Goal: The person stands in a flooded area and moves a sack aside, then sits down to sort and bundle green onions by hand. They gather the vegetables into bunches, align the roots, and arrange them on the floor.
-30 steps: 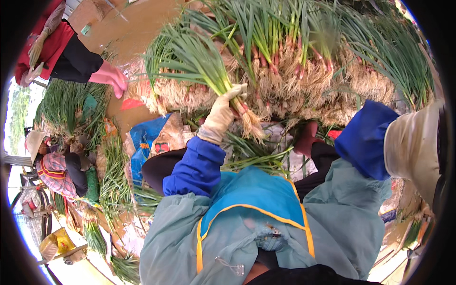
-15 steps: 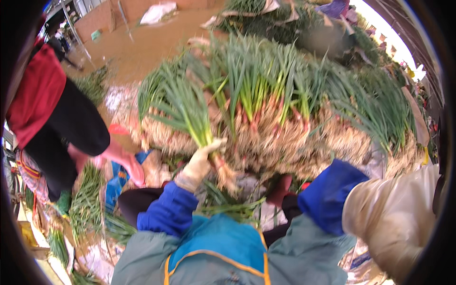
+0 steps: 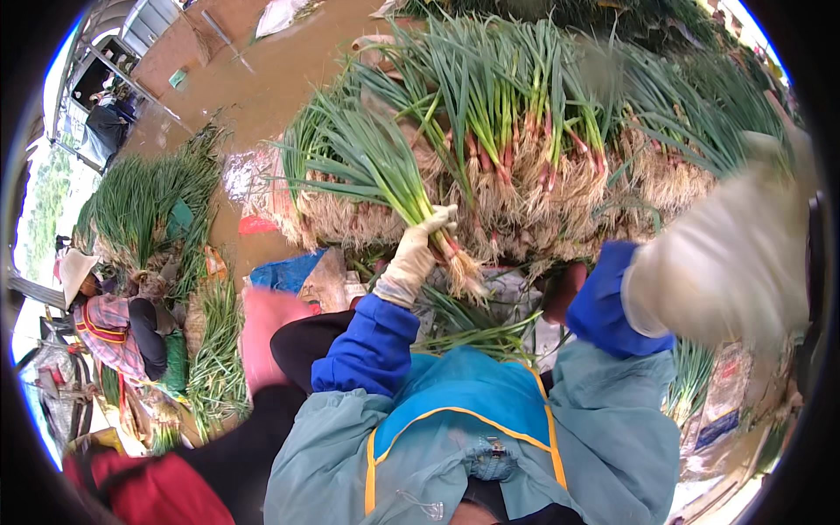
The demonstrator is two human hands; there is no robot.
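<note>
Green onion stalks fill the far half of the head view, heaped in a long pile point(image 3: 542, 149) with pale roots hanging toward the person. The left hand point(image 3: 416, 258), in a cream glove, is clenched around a bunch of green onions point(image 3: 376, 166) just above its roots, leaves fanning up and to the left, the bunch held just in front of the pile. The right hand point(image 3: 744, 254), also gloved and pale, is raised close to the camera at the right and blurred, so I cannot tell whether it is closed or holds anything. Blue sleeves run back from both hands to a teal apron point(image 3: 464, 437) with yellow trim. More green onions point(image 3: 140, 201) lie on the wet brown ground point(image 3: 254, 79) at the left, where another person in a hat point(image 3: 74, 267) sits.
</note>
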